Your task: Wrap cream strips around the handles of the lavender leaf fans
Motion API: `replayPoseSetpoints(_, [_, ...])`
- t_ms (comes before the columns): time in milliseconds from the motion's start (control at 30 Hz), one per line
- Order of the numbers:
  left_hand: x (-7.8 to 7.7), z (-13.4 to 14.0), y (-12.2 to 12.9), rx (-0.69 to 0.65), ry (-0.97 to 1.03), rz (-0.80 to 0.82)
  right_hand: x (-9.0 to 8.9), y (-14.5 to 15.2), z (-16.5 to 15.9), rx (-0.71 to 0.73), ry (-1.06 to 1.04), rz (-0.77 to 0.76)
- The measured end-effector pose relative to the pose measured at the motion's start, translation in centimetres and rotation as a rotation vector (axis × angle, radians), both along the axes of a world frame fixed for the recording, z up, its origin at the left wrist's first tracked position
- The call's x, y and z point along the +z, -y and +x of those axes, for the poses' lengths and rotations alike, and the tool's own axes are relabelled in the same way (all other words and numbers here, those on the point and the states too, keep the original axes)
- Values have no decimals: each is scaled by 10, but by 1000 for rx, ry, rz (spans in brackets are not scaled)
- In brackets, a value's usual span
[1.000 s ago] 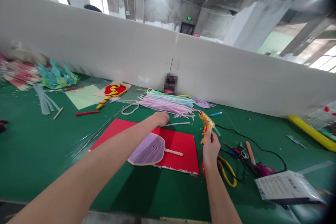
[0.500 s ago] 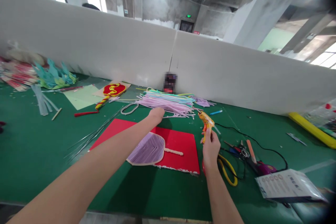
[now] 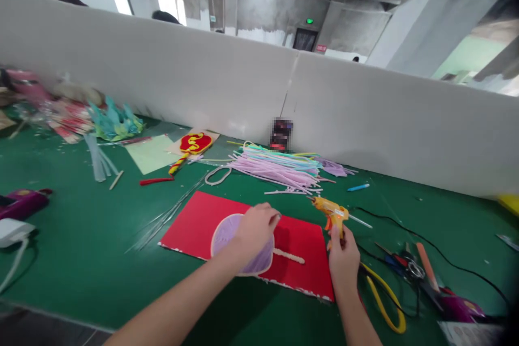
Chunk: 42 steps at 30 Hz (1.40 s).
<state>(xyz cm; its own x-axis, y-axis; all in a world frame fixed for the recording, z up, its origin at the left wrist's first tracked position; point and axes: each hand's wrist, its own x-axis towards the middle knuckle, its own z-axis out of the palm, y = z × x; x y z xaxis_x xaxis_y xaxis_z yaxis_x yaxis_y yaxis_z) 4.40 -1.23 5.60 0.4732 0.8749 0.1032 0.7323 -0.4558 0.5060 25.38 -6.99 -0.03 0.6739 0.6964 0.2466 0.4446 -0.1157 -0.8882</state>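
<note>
My right hand point(image 3: 344, 253) is wrapped round the handle of a yellow glue gun point(image 3: 331, 209), its nozzle pointing left and a clear glue stick point(image 3: 360, 221) sticking out of the back. My left hand point(image 3: 259, 230) is above a lilac fan shape point(image 3: 227, 232) with a cream edge, covering part of it. The fingers of that hand are curled together; anything in them is too small to make out. A cream twisted handle point(image 3: 290, 255) runs right from the fan. Both lie on a red board point(image 3: 194, 221).
A pile of lilac and mint pipe cleaners point(image 3: 275, 167) lies behind the board. A red and yellow fan point(image 3: 197, 143) is at back left. Yellow-handled scissors point(image 3: 383, 303), pliers-like tools point(image 3: 413, 270) and a black cord point(image 3: 441, 254) lie right. A white partition point(image 3: 182, 70) closes the back.
My left hand has drawn back from the pipe cleaner pile to above the fan. My right hand has lowered and turned the glue gun more level. The view has shifted left.
</note>
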Motion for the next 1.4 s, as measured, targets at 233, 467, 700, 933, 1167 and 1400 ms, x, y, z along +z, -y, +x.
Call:
replayPoseSetpoints(233, [-1, -12, 45, -19, 58, 23, 3, 1, 3, -12, 77, -130])
replayPoseSetpoints(467, [-4, -73, 52, 578, -196, 81, 7, 6, -1, -29, 90, -4])
replayPoseSetpoints(700, [-23, -105, 44, 506, -44, -182, -1, 5, 0, -6, 162, -23])
replayPoseSetpoints(933, [-14, -94, 31, 505, 654, -492, 3, 7, -2, 6, 154, -49])
replayPoseSetpoints(1167, [-14, -78, 2, 664, 1380, -766, 23, 11, -15, 71, 67, 166])
replayPoseSetpoints(1400, [-6, -70, -27, 518, 1428, -594, 41, -7, -54, 306, 21, 51])
